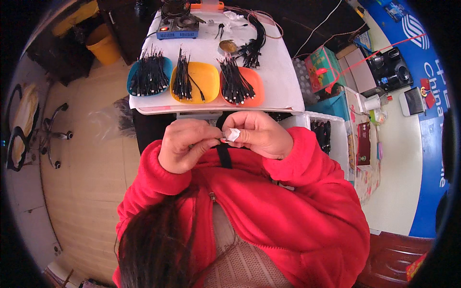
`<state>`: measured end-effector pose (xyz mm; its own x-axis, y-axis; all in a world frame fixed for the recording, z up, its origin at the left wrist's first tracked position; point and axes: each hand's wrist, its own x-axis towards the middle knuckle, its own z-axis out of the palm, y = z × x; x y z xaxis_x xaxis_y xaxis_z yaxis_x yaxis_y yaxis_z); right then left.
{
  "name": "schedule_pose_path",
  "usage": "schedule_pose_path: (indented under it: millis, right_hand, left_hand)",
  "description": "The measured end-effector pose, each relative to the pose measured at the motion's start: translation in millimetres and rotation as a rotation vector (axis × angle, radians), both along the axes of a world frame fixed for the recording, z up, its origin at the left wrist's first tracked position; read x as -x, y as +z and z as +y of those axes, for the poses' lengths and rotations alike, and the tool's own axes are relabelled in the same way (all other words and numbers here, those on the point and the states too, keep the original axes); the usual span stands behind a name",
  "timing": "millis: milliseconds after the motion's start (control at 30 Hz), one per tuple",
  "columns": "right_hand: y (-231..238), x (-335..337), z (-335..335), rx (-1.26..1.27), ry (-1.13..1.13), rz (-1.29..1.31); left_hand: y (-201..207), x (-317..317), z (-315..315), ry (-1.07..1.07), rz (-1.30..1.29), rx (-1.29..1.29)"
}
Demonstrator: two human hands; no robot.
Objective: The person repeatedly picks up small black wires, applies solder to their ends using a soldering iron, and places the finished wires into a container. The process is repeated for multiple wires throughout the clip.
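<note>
My left hand (186,145) and my right hand (259,134) meet in front of my chest, just off the table's near edge. Both are closed in a pinch, fingertips close together. Between them shows a small bit of thin wire (224,140) with a reddish tint, too small to make out fully. A crumpled white piece (233,134), paper or tape, sits at my right thumb and fingertips. Below the fingers hangs a black strip (224,156), perhaps a cable. Beyond my hands, bundles of short black cables lie in a blue tray (169,67), a yellow tray (207,77) and an orange tray (257,79).
The white-covered table (283,81) also bears a blue device (177,30), a small round dish (228,46) and a heap of black cables (257,41). To the right stands a white foam box (340,139) with black cables inside. An office chair (53,134) is at the left.
</note>
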<state>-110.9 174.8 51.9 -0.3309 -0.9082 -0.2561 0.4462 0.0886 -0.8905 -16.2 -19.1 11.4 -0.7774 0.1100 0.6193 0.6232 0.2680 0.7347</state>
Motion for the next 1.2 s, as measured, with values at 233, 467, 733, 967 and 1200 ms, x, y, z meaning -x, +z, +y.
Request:
schedule_pose_path:
  millis: [233,467,733,967,1200]
  right_hand:
    - [9.7,-8.6,1.4,0.209,-0.258,1.484]
    - [12.4,-14.4,5.8,0.041,-0.123,1.133]
    - [-0.2,-10.5,15.4,0.060,-0.080,0.617]
    - [2.3,-7.0,-18.6,0.481,-0.365,1.580]
    - [17.0,6.0,-74.8,0.705,-0.269,1.352]
  left_hand:
    - [-15.8,-8.7,17.5,-0.220,-0.371,-0.751]
    - [-10.2,-11.9,22.1,-0.225,-0.337,-0.651]
    - [-27.3,-11.1,25.6,-0.376,-0.445,-0.898]
    - [-28.9,-0.9,41.3,-0.739,-0.392,-1.254]
    - [-11.7,3.0,10.1,-0.783,-0.312,-1.383]
